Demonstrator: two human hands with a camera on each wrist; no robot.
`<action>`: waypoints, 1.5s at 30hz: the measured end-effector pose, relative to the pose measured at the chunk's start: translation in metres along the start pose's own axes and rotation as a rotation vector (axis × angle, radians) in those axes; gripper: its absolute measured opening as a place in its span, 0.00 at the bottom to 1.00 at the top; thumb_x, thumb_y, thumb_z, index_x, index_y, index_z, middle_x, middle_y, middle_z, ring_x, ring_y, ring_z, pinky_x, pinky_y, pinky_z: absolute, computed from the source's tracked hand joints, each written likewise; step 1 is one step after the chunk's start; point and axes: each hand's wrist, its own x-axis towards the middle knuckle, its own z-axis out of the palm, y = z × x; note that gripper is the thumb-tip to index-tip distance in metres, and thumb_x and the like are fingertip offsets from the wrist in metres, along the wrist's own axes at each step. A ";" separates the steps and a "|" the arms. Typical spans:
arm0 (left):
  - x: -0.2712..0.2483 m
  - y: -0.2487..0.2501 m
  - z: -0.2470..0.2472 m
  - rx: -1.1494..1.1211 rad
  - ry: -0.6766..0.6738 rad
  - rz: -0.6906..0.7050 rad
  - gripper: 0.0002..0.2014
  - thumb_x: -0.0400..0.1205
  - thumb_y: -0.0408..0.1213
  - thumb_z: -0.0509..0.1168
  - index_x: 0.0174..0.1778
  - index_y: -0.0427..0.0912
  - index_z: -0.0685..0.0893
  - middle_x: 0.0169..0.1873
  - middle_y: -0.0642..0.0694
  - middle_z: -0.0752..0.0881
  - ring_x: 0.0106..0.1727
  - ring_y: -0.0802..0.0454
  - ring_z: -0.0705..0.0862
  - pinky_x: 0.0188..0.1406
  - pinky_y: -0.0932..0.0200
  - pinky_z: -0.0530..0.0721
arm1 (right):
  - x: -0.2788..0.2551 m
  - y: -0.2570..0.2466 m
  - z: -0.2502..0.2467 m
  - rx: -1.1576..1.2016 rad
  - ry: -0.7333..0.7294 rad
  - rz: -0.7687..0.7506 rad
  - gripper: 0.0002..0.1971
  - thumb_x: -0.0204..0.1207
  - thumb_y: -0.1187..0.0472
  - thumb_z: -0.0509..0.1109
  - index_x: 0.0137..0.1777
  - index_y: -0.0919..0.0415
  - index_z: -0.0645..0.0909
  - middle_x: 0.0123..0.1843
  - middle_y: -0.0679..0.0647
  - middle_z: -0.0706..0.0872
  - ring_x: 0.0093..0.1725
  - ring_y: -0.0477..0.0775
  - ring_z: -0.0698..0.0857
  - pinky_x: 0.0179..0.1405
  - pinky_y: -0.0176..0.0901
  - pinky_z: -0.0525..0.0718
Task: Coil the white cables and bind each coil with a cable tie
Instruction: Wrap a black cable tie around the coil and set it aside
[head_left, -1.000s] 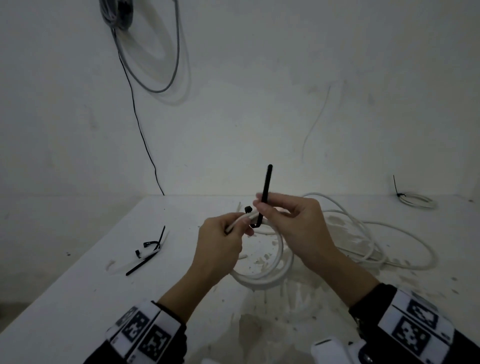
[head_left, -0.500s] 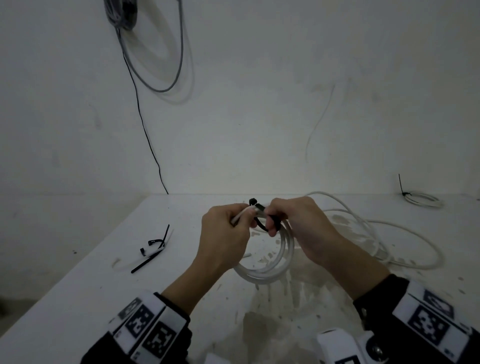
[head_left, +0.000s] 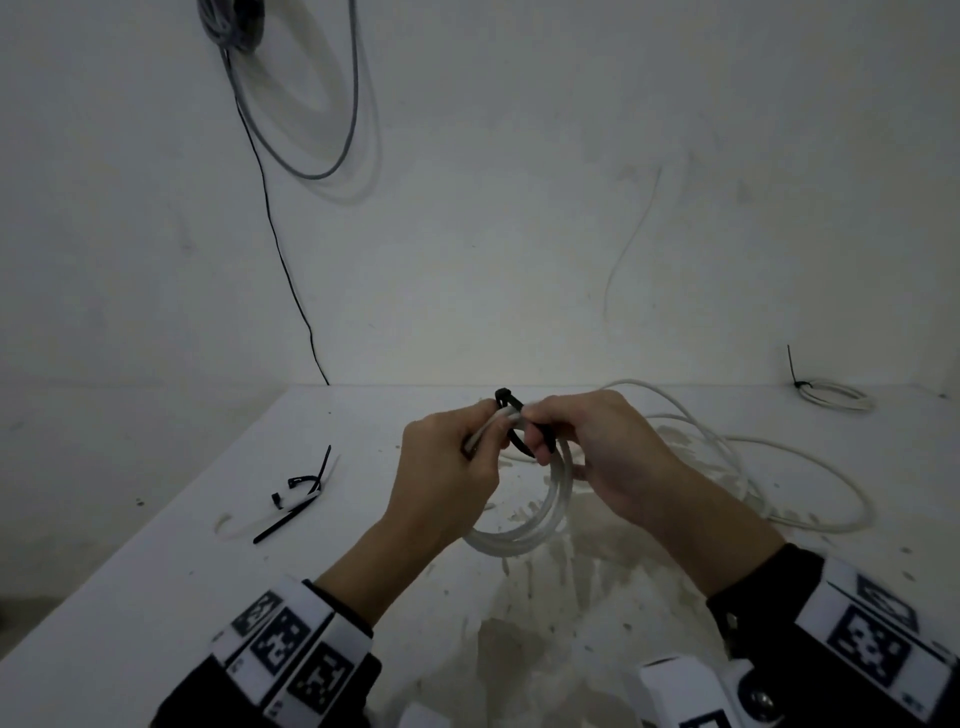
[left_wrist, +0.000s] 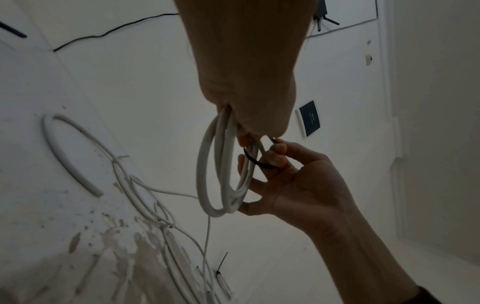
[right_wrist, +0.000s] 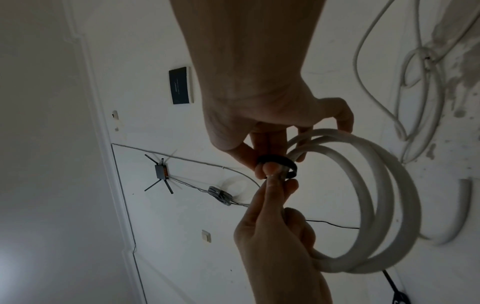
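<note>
A white cable coil hangs in the air above the white table. My left hand grips the top of the coil. A black cable tie loops round the coil's strands at the top, its head sticking up. My right hand pinches the tie's strap right beside the left fingers, with other fingers through the coil. The tie's tail is hidden in the right hand.
Loose white cable sprawls on the table to the right. A small coil bound with a black tie lies at the far right. Spare black ties lie to the left. Grey and black cables hang on the wall.
The tie's strap stood upright in my right hand a second ago; now it is bent down into a loop round the coil. Both hands have closed together and risen slightly.
</note>
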 end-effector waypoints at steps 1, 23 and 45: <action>-0.001 -0.002 -0.001 0.024 0.002 0.039 0.13 0.82 0.35 0.65 0.32 0.36 0.84 0.15 0.54 0.68 0.18 0.56 0.67 0.19 0.72 0.62 | 0.000 0.001 0.000 0.005 0.009 0.027 0.14 0.73 0.65 0.67 0.26 0.63 0.79 0.21 0.52 0.78 0.23 0.45 0.77 0.34 0.36 0.76; 0.010 -0.007 -0.007 0.244 -0.050 0.268 0.09 0.80 0.35 0.63 0.44 0.36 0.88 0.21 0.47 0.82 0.23 0.50 0.72 0.21 0.72 0.65 | 0.000 0.000 -0.001 -0.133 0.174 -0.126 0.09 0.72 0.71 0.71 0.32 0.63 0.87 0.34 0.59 0.90 0.37 0.46 0.87 0.36 0.26 0.79; 0.001 0.002 -0.010 -0.158 -0.258 -0.067 0.17 0.83 0.28 0.60 0.68 0.41 0.79 0.15 0.64 0.77 0.15 0.61 0.67 0.20 0.77 0.65 | 0.019 -0.018 -0.011 0.075 0.058 0.024 0.03 0.65 0.71 0.78 0.35 0.66 0.87 0.37 0.56 0.90 0.43 0.52 0.88 0.38 0.41 0.83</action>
